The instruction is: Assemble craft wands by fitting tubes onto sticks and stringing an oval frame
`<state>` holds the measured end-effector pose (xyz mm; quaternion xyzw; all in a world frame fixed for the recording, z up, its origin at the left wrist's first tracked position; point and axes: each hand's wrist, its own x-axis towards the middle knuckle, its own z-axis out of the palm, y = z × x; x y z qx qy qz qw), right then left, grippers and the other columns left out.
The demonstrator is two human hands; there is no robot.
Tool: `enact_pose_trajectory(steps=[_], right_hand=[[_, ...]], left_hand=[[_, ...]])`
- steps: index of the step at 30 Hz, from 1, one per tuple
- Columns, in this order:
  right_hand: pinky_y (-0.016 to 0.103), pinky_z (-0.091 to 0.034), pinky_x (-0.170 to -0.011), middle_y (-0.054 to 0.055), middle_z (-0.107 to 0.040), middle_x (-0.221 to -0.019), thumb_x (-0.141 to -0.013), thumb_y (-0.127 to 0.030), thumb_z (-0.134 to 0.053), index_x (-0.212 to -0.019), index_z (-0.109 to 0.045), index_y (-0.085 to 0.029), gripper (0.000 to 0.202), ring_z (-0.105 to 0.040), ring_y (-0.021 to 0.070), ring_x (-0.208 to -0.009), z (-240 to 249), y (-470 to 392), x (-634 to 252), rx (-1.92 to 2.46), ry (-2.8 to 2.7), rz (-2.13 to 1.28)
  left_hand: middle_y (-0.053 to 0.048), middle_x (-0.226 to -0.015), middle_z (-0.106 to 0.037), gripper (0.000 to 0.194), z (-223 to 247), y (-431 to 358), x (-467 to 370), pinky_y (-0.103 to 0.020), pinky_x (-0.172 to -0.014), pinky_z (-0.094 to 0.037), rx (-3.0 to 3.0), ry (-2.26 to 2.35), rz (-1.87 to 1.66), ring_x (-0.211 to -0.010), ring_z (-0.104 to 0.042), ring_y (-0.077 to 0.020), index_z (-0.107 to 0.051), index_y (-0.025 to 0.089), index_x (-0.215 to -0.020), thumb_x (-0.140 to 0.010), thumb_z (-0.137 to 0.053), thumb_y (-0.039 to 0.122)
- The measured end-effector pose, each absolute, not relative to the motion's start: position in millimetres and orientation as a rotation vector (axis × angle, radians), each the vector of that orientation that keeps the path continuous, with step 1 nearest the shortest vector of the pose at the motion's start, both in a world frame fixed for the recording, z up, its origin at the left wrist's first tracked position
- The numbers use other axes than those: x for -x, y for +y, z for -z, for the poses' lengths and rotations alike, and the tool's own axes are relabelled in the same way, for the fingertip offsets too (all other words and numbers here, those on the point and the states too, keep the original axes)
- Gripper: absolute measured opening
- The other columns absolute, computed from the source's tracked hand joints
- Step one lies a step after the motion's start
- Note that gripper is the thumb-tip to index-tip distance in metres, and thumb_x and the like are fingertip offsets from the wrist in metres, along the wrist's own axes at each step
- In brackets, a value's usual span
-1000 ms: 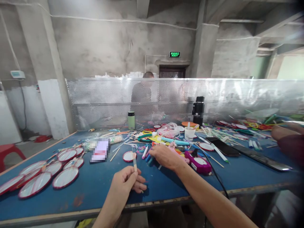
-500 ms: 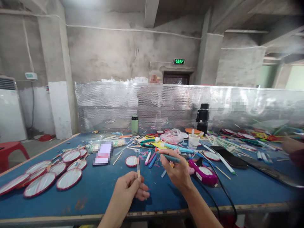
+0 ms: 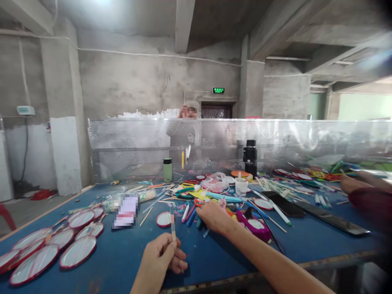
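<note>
My left hand [image 3: 165, 255] pinches a flat wooden stick [image 3: 173, 228] upright between thumb and fingers; it has pale and orange bands. Behind the stick lies a small round disc with a red rim [image 3: 163, 219]. My right hand [image 3: 216, 216] reaches low over the clutter, its fingers bent down and closed; whatever they grip is hidden. An orange loop [image 3: 199, 201] shows just beyond those fingertips. Beneath this hand lies a dark teal pen [image 3: 199, 222], partly covered. Several markers [image 3: 190, 215] lie left of my right fingers, and a purple device [image 3: 254, 226] is beside my wrist.
Several red-rimmed discs [image 3: 78, 252] overlap at left near a phone [image 3: 126, 211]. A white cup [image 3: 241, 186], black flask [image 3: 250, 159] and green bottle [image 3: 167, 170] stand farther back. A perforated metal screen [image 3: 131, 143] borders the table. Another person's sleeve [image 3: 370, 204] is at right.
My right hand has moved down and forward into the clutter, and the teal pen has left its fingers. My left hand still holds the stick. The view has tilted up and shifted right.
</note>
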<state>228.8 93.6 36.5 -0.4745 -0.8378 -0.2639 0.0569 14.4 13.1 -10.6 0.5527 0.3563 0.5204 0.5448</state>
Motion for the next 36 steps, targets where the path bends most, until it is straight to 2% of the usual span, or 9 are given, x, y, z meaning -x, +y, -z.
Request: enact_pose_trajectory(steps=[7, 12, 16, 19, 23, 25, 28, 32, 36], right_hand=[[0.028, -0.038, -0.062, 0.014, -0.072, -0.083, -0.080, -0.007, -0.051, -0.090, -0.067, -0.014, 0.020, -0.067, 0.0247, -0.077, -93, 98, -250, 1.612, -2.350, 0.783], [0.026, -0.035, -0.061, 0.013, -0.072, -0.084, -0.085, -0.010, -0.049, -0.089, -0.069, -0.013, 0.021, -0.065, 0.0207, -0.074, -128, 111, -270, 1.718, -2.196, 0.739], [0.025, -0.035, -0.063, 0.011, -0.071, -0.080, -0.088, -0.011, -0.050, -0.080, -0.068, -0.012, 0.020, -0.063, 0.0180, -0.074, -104, 75, -241, 1.629, -2.339, 0.626], [0.026, -0.034, -0.065, 0.006, -0.070, -0.085, -0.097, -0.033, -0.042, -0.087, -0.064, -0.018, 0.027, -0.063, 0.0176, -0.074, -64, 11, -202, 1.478, -2.466, 0.524], [0.029, -0.031, -0.059, 0.007, -0.068, -0.079, -0.093, -0.050, -0.046, -0.092, -0.059, -0.017, 0.035, -0.064, 0.0228, -0.068, -29, -42, -182, 1.648, -2.354, 0.366], [0.029, -0.030, -0.060, 0.008, -0.068, -0.081, -0.090, -0.045, -0.053, -0.092, -0.058, -0.017, 0.029, -0.064, 0.0245, -0.072, -22, -39, -188, 1.735, -2.316, 0.309], [0.028, -0.028, -0.059, 0.004, -0.067, -0.078, -0.087, -0.033, -0.055, -0.085, -0.058, -0.018, 0.015, -0.062, 0.0213, -0.073, -22, -23, -206, 1.697, -2.368, 0.206], [0.026, -0.028, -0.055, 0.001, -0.064, -0.070, -0.086, -0.030, -0.054, -0.076, -0.056, -0.018, 0.015, -0.056, 0.0152, -0.063, -37, -13, -227, 1.619, -2.306, 0.138], [0.021, -0.035, -0.053, 0.000, -0.065, -0.071, -0.091, -0.023, -0.044, -0.090, -0.057, -0.018, 0.014, -0.057, 0.0115, -0.060, -74, 14, -248, 1.572, -2.181, 0.086]], left_hand=[[-0.005, -0.064, -0.071, 0.044, 11, 11, -13, -0.023, -0.049, -0.050, -1.323, 0.820, -1.213, -0.055, -0.070, -0.0178, -0.060, 0.015, -0.077, -0.075, -0.065, 0.058], [-0.005, -0.063, -0.070, 0.042, 11, 12, -13, -0.022, -0.048, -0.049, -1.340, 0.800, -1.224, -0.053, -0.069, -0.0169, -0.060, 0.014, -0.078, -0.077, -0.064, 0.056], [-0.005, -0.062, -0.070, 0.036, 7, 5, -10, -0.023, -0.047, -0.049, -1.340, 0.818, -1.242, -0.051, -0.068, -0.0169, -0.059, 0.014, -0.077, -0.078, -0.064, 0.050], [-0.002, -0.063, -0.070, 0.029, 5, 0, -8, -0.022, -0.044, -0.048, -1.206, 0.825, -1.489, -0.047, -0.065, -0.0149, -0.057, 0.016, -0.087, -0.083, -0.059, 0.044], [0.001, -0.061, -0.067, 0.023, 4, -3, -6, -0.021, -0.042, -0.045, -1.228, 0.844, -1.522, -0.043, -0.061, -0.0126, -0.055, 0.016, -0.090, -0.086, -0.056, 0.039], [0.001, -0.059, -0.066, 0.023, 3, -3, -7, -0.021, -0.041, -0.044, -1.262, 0.856, -1.487, -0.043, -0.061, -0.0127, -0.055, 0.016, -0.089, -0.087, -0.055, 0.039], [0.000, -0.059, -0.066, 0.025, 4, -2, -8, -0.021, -0.040, -0.044, -1.264, 0.866, -1.448, -0.043, -0.061, -0.0132, -0.055, 0.016, -0.088, -0.086, -0.056, 0.040], [0.000, -0.059, -0.066, 0.027, 4, -2, -10, -0.020, -0.040, -0.043, -1.248, 0.859, -1.433, -0.042, -0.062, -0.0135, -0.056, 0.016, -0.087, -0.084, -0.058, 0.043], [0.000, -0.058, -0.066, 0.032, 5, -2, -10, -0.020, -0.039, -0.041, -1.226, 0.851, -1.390, -0.042, -0.062, -0.0139, -0.056, 0.016, -0.086, -0.081, -0.061, 0.047]])
